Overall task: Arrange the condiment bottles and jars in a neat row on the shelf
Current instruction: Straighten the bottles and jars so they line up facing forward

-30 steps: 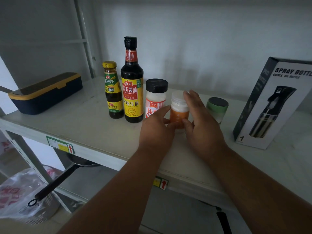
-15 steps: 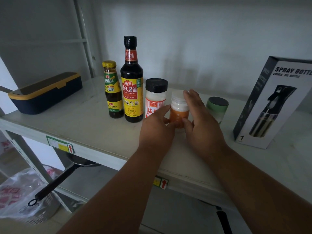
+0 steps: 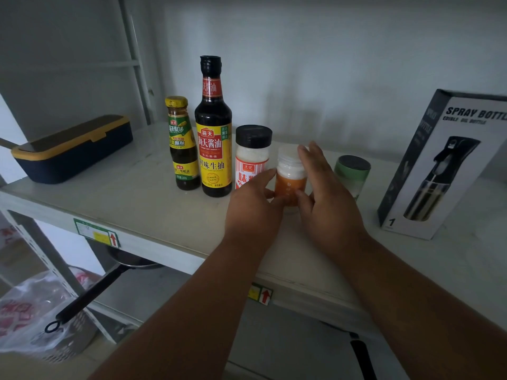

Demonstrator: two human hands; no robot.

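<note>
On the white shelf stand, left to right, a small oyster-sauce bottle with a yellow cap, a tall soy-sauce bottle, a black-lidded seasoning jar, a small orange jar with a white lid, and a green jar with a dark lid. My left hand and my right hand both hold the orange jar from either side, fingers wrapped around it. The jar stands upright on the shelf, next to the seasoning jar.
A navy box with a yellow rim lies at the shelf's left end. A spray-bottle carton stands at the right. Below the shelf a black-handled pan sticks out, beside a plastic bag.
Both hands stay on the orange jar; it has barely shifted. The view has tilted very slightly.
</note>
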